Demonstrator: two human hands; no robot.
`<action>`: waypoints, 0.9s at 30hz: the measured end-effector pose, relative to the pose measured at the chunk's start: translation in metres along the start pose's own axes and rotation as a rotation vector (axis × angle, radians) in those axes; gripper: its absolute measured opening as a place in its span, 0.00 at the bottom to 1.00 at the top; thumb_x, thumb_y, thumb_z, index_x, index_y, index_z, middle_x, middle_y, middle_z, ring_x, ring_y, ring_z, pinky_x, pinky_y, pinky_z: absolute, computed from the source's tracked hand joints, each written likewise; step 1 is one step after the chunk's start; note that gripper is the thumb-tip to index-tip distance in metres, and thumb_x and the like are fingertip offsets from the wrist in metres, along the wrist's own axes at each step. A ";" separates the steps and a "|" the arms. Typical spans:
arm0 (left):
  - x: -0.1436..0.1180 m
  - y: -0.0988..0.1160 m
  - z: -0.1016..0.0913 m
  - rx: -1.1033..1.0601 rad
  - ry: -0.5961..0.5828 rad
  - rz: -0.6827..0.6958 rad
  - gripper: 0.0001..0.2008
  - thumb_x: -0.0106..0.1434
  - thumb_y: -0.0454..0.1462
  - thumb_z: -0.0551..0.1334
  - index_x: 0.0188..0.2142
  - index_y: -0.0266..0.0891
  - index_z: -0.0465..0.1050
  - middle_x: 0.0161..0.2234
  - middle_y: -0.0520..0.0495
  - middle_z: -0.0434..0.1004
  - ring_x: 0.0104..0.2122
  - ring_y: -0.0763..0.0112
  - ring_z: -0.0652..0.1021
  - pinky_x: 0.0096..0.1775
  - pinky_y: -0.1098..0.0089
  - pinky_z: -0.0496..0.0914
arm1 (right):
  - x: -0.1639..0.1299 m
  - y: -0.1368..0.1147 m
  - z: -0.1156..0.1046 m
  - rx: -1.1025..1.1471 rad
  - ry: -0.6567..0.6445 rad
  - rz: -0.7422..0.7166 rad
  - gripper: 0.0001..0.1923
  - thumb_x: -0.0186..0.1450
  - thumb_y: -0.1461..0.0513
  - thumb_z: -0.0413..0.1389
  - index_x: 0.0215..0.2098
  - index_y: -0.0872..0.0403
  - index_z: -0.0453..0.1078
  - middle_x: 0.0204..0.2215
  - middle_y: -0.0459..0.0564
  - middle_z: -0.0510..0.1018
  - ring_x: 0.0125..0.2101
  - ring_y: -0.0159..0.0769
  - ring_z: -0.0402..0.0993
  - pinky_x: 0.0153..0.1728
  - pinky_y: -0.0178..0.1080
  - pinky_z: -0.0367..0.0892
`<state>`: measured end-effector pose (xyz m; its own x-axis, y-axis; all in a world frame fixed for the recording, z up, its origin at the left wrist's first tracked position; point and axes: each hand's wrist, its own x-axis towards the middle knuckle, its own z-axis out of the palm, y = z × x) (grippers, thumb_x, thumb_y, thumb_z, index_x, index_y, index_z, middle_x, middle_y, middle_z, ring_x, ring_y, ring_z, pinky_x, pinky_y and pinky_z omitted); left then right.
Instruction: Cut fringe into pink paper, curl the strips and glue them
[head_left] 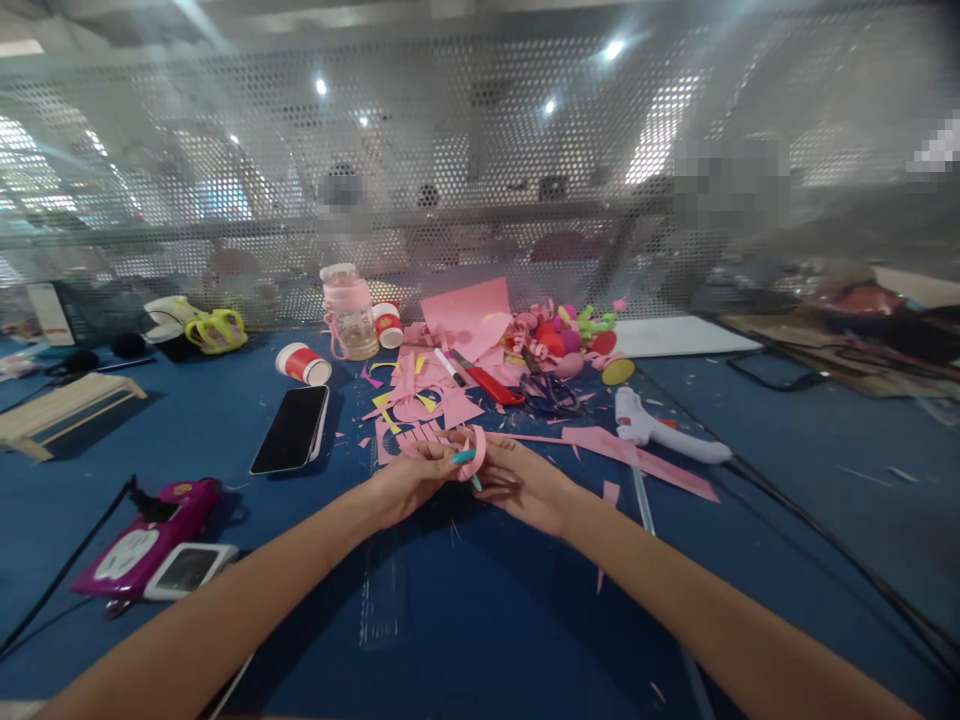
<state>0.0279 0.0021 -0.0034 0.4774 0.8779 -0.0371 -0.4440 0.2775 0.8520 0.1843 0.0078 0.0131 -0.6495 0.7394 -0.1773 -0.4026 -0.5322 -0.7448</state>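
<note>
Just above the middle of the table, my left hand [412, 482] and my right hand [529, 483] meet around a pink paper strip [480, 445] bent into a loop. Both hands are closed, fingertips pinching the loop from either side. Small teal pieces [463, 456] show at the loop by my fingertips; whether they are part of a thin stick or something else I cannot make out. Pink paper cuttings [442, 405] lie just beyond my hands. A longer pink strip [641, 460] stretches away to the right of my right hand.
A white glue gun [667, 430] with a cable lies right. Beyond the hands are a red cutter knife [491, 383], scissors [551, 390] and a marker [450, 367]. Left are a phone [292, 430], a paper cup [304, 364], a bottle [350, 315] and a purple case [142, 545]. A clear ruler [382, 590] lies nearer.
</note>
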 end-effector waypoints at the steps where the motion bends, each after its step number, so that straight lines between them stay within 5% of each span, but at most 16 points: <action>1: 0.000 0.000 -0.001 0.006 -0.006 -0.004 0.09 0.43 0.39 0.70 0.20 0.34 0.75 0.23 0.49 0.73 0.28 0.74 0.72 0.37 0.73 0.62 | 0.001 0.001 0.000 -0.011 0.031 -0.012 0.08 0.53 0.60 0.61 0.25 0.57 0.68 0.09 0.36 0.54 0.13 0.18 0.41 0.16 0.27 0.45; 6: 0.000 0.000 -0.001 0.074 0.020 -0.005 0.14 0.45 0.40 0.68 0.32 0.35 0.77 0.32 0.44 0.77 0.33 0.69 0.74 0.43 0.67 0.62 | 0.003 0.002 0.000 -0.057 0.211 -0.096 0.11 0.46 0.60 0.64 0.22 0.57 0.69 0.14 0.40 0.65 0.15 0.20 0.54 0.18 0.29 0.50; 10: 0.000 0.001 0.000 0.253 0.085 0.124 0.12 0.49 0.38 0.66 0.35 0.38 0.77 0.44 0.41 0.74 0.43 0.63 0.72 0.45 0.65 0.63 | 0.003 -0.001 0.000 -0.112 0.314 -0.176 0.11 0.43 0.60 0.65 0.22 0.57 0.70 0.14 0.39 0.66 0.14 0.19 0.50 0.17 0.29 0.49; 15: 0.001 0.001 0.000 0.435 0.148 0.226 0.11 0.52 0.38 0.63 0.35 0.39 0.77 0.41 0.44 0.76 0.43 0.62 0.73 0.44 0.67 0.66 | 0.002 -0.004 0.001 -0.207 0.442 -0.233 0.10 0.40 0.64 0.65 0.20 0.55 0.70 0.17 0.40 0.68 0.18 0.22 0.58 0.21 0.30 0.56; 21: 0.000 0.001 -0.002 0.432 0.292 0.267 0.09 0.52 0.40 0.63 0.30 0.38 0.78 0.30 0.47 0.79 0.33 0.68 0.76 0.40 0.69 0.69 | 0.000 -0.005 -0.001 -0.230 0.384 -0.266 0.09 0.41 0.66 0.64 0.18 0.55 0.68 0.22 0.43 0.73 0.26 0.28 0.69 0.30 0.34 0.62; 27: -0.002 0.002 0.000 0.459 0.190 0.259 0.11 0.53 0.38 0.62 0.36 0.40 0.77 0.35 0.47 0.78 0.37 0.65 0.76 0.42 0.65 0.69 | 0.000 -0.014 -0.010 -0.351 0.257 -0.303 0.12 0.41 0.65 0.65 0.15 0.56 0.64 0.17 0.40 0.70 0.23 0.28 0.69 0.33 0.37 0.64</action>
<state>0.0261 0.0015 -0.0021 0.2329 0.9614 0.1468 -0.1329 -0.1181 0.9841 0.1967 0.0193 0.0166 -0.3410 0.9392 -0.0396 -0.2789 -0.1413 -0.9499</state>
